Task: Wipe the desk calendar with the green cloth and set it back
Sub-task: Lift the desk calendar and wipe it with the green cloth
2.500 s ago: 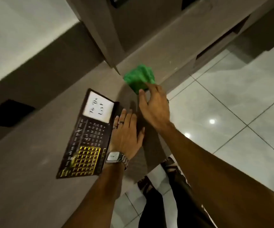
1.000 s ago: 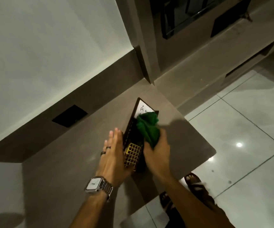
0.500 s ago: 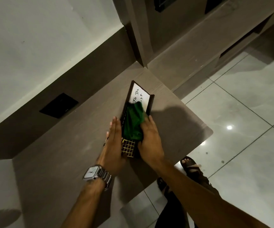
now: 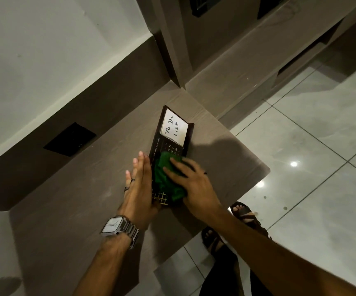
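The dark desk calendar point(image 4: 172, 133) with a white "To Do List" pad rests tilted on the brown desk point(image 4: 70, 210). The green cloth point(image 4: 164, 178) is bunched over the calendar's lower half and hides most of its yellow grid. My right hand point(image 4: 189, 180) lies flat on the cloth and presses it against the calendar's face. My left hand point(image 4: 138, 189), with rings and a wristwatch, is held edge-on against the calendar's left side, fingers straight, steadying it.
The desk's right edge point(image 4: 256, 184) drops to a glossy tiled floor point(image 4: 311, 146), where my sandalled feet point(image 4: 243, 214) stand. A dark wall panel with a black socket plate point(image 4: 70, 138) runs behind the desk. A cabinet column point(image 4: 172, 50) rises at the far corner.
My right hand took the green cloth from the desk's far end and laid it on the calendar. Over the last half second the cloth slid down the calendar, uncovering the pad and date rows.
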### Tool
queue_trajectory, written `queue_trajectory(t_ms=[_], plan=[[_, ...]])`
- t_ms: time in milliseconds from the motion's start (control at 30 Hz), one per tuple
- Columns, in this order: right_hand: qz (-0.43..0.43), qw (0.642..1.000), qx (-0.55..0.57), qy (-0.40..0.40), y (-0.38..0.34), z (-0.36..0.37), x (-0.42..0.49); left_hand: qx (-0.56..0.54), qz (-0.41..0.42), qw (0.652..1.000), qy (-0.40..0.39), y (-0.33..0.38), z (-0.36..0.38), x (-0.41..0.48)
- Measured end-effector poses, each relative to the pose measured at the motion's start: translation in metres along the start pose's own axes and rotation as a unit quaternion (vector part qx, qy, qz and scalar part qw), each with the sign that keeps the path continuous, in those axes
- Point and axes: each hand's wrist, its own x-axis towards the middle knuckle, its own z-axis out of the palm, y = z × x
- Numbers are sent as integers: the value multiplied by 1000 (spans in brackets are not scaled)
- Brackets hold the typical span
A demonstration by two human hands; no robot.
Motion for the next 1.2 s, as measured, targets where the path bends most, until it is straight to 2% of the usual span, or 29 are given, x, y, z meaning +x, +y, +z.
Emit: queue_trajectory(t_ms=[167, 333, 400, 500, 567, 733, 900, 1000, 1100, 1200], plan=[[90, 991, -97, 9, 35, -36, 44, 31, -16, 999, 8, 11, -5, -1], [-21, 991, -116, -67, 26, -13, -7, 35, -16, 999, -6, 13, -7, -3], [-10, 989, -146, -37, 40, -27, 13, 39, -17, 999, -6, 14, -8, -3], [60, 978, -200, 4, 47, -51, 64, 34, -19, 999, -9, 16, -9, -2], [84, 974, -211, 9, 41, -49, 67, 26, -24, 999, -10, 17, -10, -1], [-27, 980, -183, -72, 23, -22, -1, 16, -15, 1000, -18, 14, -8, 0], [69, 964, -259, 9, 52, -63, 86, 16, -17, 999, -24, 13, -10, 0], [104, 959, -262, 36, 54, -65, 101, 10, -17, 1000, -20, 15, -11, 0], [71, 973, -221, -12, 33, -33, 46, 2, -16, 1000, -22, 13, -9, 1], [-5, 981, -147, -123, 6, -3, -26, -12, -19, 999, -24, 12, -7, 3]])
